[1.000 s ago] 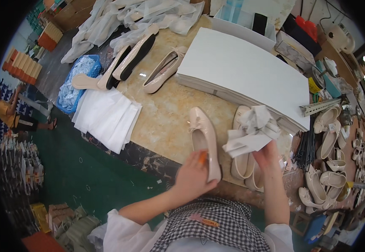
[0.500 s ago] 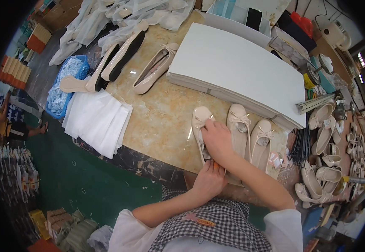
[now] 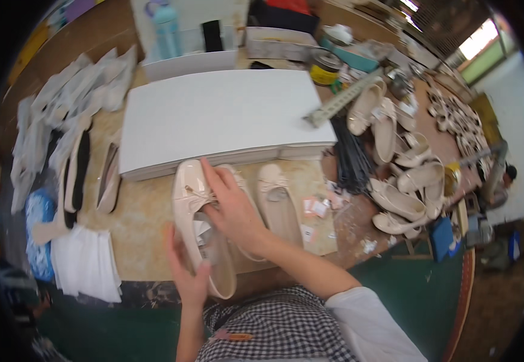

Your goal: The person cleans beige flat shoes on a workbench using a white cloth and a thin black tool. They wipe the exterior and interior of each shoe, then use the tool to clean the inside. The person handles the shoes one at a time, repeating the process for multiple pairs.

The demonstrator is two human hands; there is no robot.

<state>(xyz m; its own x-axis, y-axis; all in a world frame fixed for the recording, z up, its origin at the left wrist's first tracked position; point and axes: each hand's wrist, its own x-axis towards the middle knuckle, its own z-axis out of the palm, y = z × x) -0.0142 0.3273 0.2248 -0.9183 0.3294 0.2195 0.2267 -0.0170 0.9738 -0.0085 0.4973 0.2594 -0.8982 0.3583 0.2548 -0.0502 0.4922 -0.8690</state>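
Note:
A beige patent ballet flat (image 3: 188, 178) with a small bow is lifted a little above the table, its toe pointing away from me. My left hand (image 3: 189, 271) grips its side near the heel, thumb inside the opening. Across the toe and bow lies my right hand (image 3: 232, 208), its fingers wrapped round the inner edge. White paper shows inside the shoe. Just right of it, partly behind my right hand, stands a matching flat (image 3: 250, 247). Farther right is another matching flat (image 3: 279, 211), which no hand touches.
A white stack of sheets (image 3: 220, 114) fills the table's back. At left are other flats (image 3: 110, 178), white tissue sheets (image 3: 84, 262) and a blue basket (image 3: 37, 238). Black strips (image 3: 349, 160) and a heap of beige shoes (image 3: 397, 202) lie right. Small tags (image 3: 317, 207) sit near the flats.
The leftmost flat of the row has been raised off the table in both hands. My left hand has moved from the heel end to its side. The view has swung right.

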